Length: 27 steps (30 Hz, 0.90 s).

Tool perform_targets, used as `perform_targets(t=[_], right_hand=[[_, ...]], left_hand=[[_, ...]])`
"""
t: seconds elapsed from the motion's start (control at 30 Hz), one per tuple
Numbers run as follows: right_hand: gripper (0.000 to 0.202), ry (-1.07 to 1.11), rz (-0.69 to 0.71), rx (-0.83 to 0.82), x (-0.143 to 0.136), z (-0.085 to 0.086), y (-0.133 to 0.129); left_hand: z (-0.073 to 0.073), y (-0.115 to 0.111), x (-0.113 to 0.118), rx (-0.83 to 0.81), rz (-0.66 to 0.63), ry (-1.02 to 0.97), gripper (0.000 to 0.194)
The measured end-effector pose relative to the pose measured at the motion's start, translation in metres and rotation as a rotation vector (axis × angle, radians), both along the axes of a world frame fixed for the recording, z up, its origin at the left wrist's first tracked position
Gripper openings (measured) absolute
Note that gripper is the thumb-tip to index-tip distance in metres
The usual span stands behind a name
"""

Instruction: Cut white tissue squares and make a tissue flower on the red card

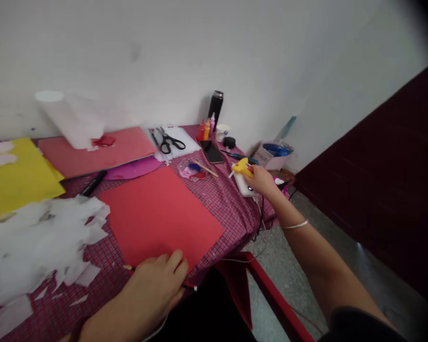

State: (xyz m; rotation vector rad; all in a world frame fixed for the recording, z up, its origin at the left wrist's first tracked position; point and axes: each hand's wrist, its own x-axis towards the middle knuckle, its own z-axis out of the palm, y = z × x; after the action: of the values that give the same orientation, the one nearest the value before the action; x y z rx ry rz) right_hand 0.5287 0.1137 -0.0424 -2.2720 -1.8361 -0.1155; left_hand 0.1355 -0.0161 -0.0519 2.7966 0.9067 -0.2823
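My left hand (157, 280) rests at the near edge of a red paper sheet (164, 213), its fingers closed round a pencil. The pencil's sharpened tip (129, 268) sticks out to the left, and its other end shows past my fingers on the right. Out at the right end of the table, my right hand (263, 180) is closed on a yellow glue gun (241, 166); its handle is mostly hidden by my fingers. A glue stick end or nozzle points left. Just below it lies a white block-shaped device (243, 186) with a cable.
Torn white paper pieces (39, 247) cover the left, beside yellow paper (17, 185). Behind are a white roll (71, 121), black scissors (171, 142), paint bottles (207, 129), a black flask (216, 105) and a phone (212, 152). A red chair (271, 294) stands below the table edge.
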Motion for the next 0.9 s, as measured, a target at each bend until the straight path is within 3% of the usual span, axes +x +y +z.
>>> perform_targets(t=[0.13,0.2,0.27,0.37,0.47,0.57,0.67,0.8,0.9], right_hand=[[0.043,-0.014,-0.016,0.016,0.004,0.012,-0.004],[0.042,0.106,-0.017,0.112,0.005,0.022,-0.008],[0.041,0.407,0.006,0.255,0.001,0.034,-0.013],[0.04,1.06,0.135,0.37,-0.023,0.052,-0.022],[0.04,1.422,0.335,0.162,-0.068,0.061,-0.032],[0.045,1.425,0.46,-0.223,-0.121,0.061,-0.037],[0.042,1.369,0.51,-0.408,-0.168,0.053,-0.03],[0.051,1.566,0.645,-0.338,-0.21,0.041,-0.009],[0.057,1.67,0.678,-0.335,-0.227,0.032,0.004]], left_hand=[[0.001,-0.003,-0.008,0.091,-0.052,-0.01,0.022],[0.006,-0.004,-0.011,0.125,-0.105,-0.038,0.018],[0.01,-0.006,-0.011,0.137,-0.149,-0.072,0.012],[0.009,-0.008,-0.009,0.126,-0.199,-0.14,0.009],[0.004,-0.008,-0.005,0.067,-0.193,-0.197,0.008],[0.002,-0.002,-0.002,0.036,-0.132,-0.201,0.016],[0.002,0.005,-0.005,0.07,-0.052,-0.106,0.011],[-0.004,0.013,-0.017,0.15,0.129,-0.005,0.037],[-0.013,0.016,-0.025,0.2,0.171,-0.009,0.051]])
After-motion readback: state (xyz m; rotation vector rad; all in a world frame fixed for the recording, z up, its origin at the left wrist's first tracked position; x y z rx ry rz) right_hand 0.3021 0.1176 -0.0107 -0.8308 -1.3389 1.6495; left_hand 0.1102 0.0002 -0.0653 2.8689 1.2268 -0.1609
